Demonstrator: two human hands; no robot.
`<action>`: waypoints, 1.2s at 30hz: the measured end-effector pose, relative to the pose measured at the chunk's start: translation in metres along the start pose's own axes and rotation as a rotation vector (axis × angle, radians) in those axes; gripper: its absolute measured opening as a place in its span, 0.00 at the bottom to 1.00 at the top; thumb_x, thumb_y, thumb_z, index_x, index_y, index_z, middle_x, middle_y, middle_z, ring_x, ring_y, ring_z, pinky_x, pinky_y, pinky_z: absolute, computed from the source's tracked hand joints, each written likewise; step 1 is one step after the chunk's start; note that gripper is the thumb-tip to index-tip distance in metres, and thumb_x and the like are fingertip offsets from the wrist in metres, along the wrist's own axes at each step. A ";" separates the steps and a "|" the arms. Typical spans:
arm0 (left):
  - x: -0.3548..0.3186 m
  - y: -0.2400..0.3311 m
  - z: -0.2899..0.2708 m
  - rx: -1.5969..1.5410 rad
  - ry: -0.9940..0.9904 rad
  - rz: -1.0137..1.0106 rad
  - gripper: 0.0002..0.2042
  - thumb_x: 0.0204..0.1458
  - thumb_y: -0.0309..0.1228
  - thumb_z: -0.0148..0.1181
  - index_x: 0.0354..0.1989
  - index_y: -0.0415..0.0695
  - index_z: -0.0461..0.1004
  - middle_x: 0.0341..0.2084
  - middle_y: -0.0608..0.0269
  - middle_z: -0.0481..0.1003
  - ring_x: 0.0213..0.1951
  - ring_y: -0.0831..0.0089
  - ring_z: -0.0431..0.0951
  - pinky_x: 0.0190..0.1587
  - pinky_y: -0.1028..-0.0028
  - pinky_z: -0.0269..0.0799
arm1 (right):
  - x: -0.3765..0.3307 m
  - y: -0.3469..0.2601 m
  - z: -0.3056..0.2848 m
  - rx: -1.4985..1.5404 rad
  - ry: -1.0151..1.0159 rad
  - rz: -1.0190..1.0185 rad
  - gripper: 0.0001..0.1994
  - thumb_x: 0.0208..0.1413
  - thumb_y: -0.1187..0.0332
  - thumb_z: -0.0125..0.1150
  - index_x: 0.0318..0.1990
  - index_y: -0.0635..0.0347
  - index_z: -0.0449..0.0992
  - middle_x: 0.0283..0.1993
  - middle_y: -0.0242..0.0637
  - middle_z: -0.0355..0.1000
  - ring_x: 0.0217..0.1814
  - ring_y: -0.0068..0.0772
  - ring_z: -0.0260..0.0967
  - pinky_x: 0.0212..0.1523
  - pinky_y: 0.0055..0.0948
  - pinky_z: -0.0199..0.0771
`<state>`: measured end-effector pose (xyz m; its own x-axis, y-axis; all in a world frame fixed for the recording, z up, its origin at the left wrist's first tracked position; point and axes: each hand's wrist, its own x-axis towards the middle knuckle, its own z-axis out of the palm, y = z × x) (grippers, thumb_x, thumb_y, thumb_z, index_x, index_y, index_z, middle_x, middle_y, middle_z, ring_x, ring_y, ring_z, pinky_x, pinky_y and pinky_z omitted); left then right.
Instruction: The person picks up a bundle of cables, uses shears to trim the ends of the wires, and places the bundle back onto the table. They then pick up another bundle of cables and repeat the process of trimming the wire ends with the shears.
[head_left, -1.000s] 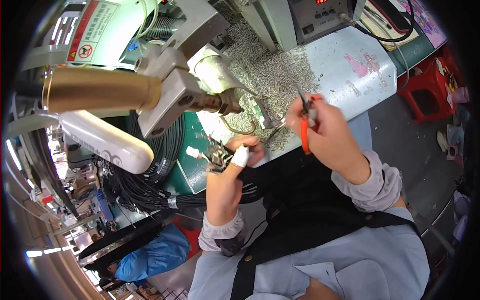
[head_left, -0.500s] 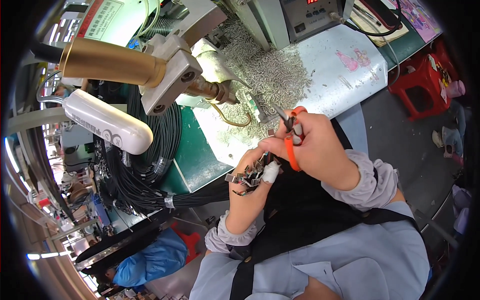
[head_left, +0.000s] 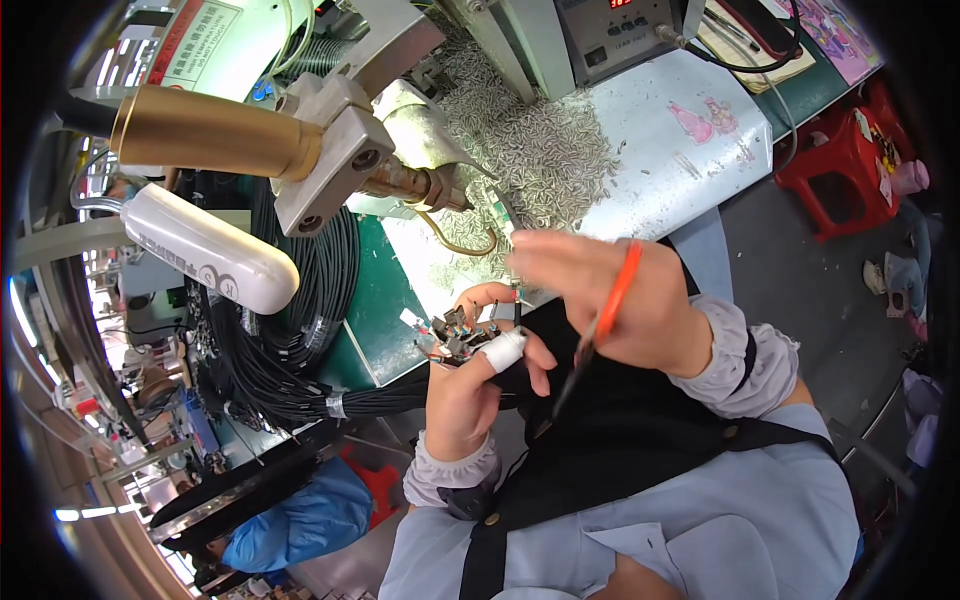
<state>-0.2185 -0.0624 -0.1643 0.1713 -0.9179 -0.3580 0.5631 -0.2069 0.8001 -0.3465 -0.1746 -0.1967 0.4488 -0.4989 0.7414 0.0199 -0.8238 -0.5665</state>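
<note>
A lone dark cable end (head_left: 517, 300) stood up from the fingers of a worker's left hand (head_left: 462, 400), its long axis pointing away from the body toward a heap of small silvery metal pieces (head_left: 560, 150) on a workbench (head_left: 372, 290). The left hand was closed around a bundle of wired connectors (head_left: 462, 335), which fanned out beside a thumb wrapped in white tape (head_left: 503, 351).

The right hand (head_left: 645, 290), blurred, came in from the right, its outstretched fingers lying roughly crosswise to the cable end and just past its far tip; whether they touched or pinched it could not be told. That hand also held an orange-handled tool (head_left: 618, 300), its dark working end slanting back toward the body, turned away from the cable end. The left hand was nearer the cable end's base, the right hand nearer its tip.

Beyond both hands, a small green-and-white piece (head_left: 499, 210) sat near the narrow nozzle (head_left: 460, 200) of a device with a brass-coloured barrel (head_left: 215, 132). To the left, black cables (head_left: 315, 265) lay in a thick coil.
</note>
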 end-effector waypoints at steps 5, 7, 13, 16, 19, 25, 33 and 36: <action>-0.003 0.002 -0.005 0.116 0.030 -0.016 0.13 0.44 0.20 0.50 0.40 0.36 0.62 0.18 0.56 0.69 0.17 0.73 0.68 0.20 0.80 0.63 | -0.009 -0.008 -0.015 -0.132 -0.211 -0.129 0.13 0.38 0.76 0.60 0.36 0.60 0.73 0.34 0.40 0.73 0.27 0.31 0.72 0.19 0.18 0.64; -0.004 0.001 -0.004 0.157 0.041 -0.022 0.13 0.43 0.20 0.50 0.39 0.36 0.63 0.19 0.58 0.69 0.17 0.75 0.67 0.19 0.81 0.61 | -0.013 -0.006 -0.013 0.077 -0.222 0.051 0.11 0.37 0.77 0.61 0.33 0.61 0.73 0.34 0.39 0.73 0.28 0.32 0.72 0.20 0.20 0.66; -0.004 -0.009 0.005 0.274 0.274 0.090 0.12 0.39 0.16 0.56 0.35 0.37 0.67 0.24 0.66 0.69 0.21 0.84 0.65 0.20 0.85 0.59 | -0.017 -0.009 -0.009 0.292 -0.301 0.257 0.10 0.37 0.79 0.62 0.30 0.63 0.71 0.34 0.39 0.72 0.29 0.34 0.72 0.23 0.21 0.69; -0.003 -0.017 0.008 0.468 0.305 0.205 0.11 0.39 0.16 0.58 0.33 0.38 0.68 0.25 0.67 0.69 0.23 0.85 0.66 0.21 0.85 0.59 | -0.023 -0.018 -0.001 0.093 -0.209 0.250 0.08 0.42 0.79 0.59 0.32 0.65 0.68 0.35 0.42 0.72 0.30 0.32 0.72 0.26 0.21 0.70; -0.004 -0.023 0.009 0.716 0.297 0.459 0.10 0.39 0.17 0.58 0.32 0.37 0.69 0.26 0.67 0.70 0.24 0.86 0.66 0.22 0.86 0.60 | -0.029 -0.012 0.007 0.488 -0.164 0.515 0.07 0.45 0.79 0.57 0.32 0.66 0.66 0.36 0.43 0.71 0.32 0.31 0.72 0.28 0.22 0.70; -0.006 -0.018 0.011 0.353 0.373 0.224 0.09 0.41 0.18 0.58 0.32 0.37 0.69 0.22 0.67 0.70 0.22 0.85 0.66 0.23 0.86 0.61 | -0.023 -0.019 0.002 1.012 -0.124 0.896 0.05 0.49 0.78 0.54 0.32 0.68 0.65 0.36 0.45 0.70 0.35 0.29 0.71 0.32 0.23 0.70; -0.010 -0.019 0.009 0.202 0.367 0.244 0.09 0.41 0.19 0.58 0.32 0.36 0.69 0.21 0.66 0.70 0.20 0.85 0.65 0.22 0.86 0.60 | -0.021 -0.022 -0.018 0.288 -0.394 0.603 0.13 0.42 0.66 0.64 0.24 0.64 0.67 0.18 0.39 0.68 0.19 0.30 0.69 0.20 0.22 0.66; -0.009 -0.022 0.012 0.231 0.359 0.279 0.08 0.43 0.20 0.57 0.32 0.36 0.67 0.20 0.66 0.68 0.17 0.85 0.62 0.19 0.85 0.55 | -0.029 -0.026 -0.012 0.078 -0.464 0.607 0.17 0.37 0.61 0.68 0.20 0.62 0.66 0.12 0.38 0.63 0.12 0.37 0.63 0.15 0.26 0.62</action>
<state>-0.2419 -0.0539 -0.1726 0.5796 -0.7830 -0.2258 0.2694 -0.0774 0.9599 -0.3705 -0.1424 -0.1993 0.7297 -0.6796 0.0749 -0.2944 -0.4111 -0.8627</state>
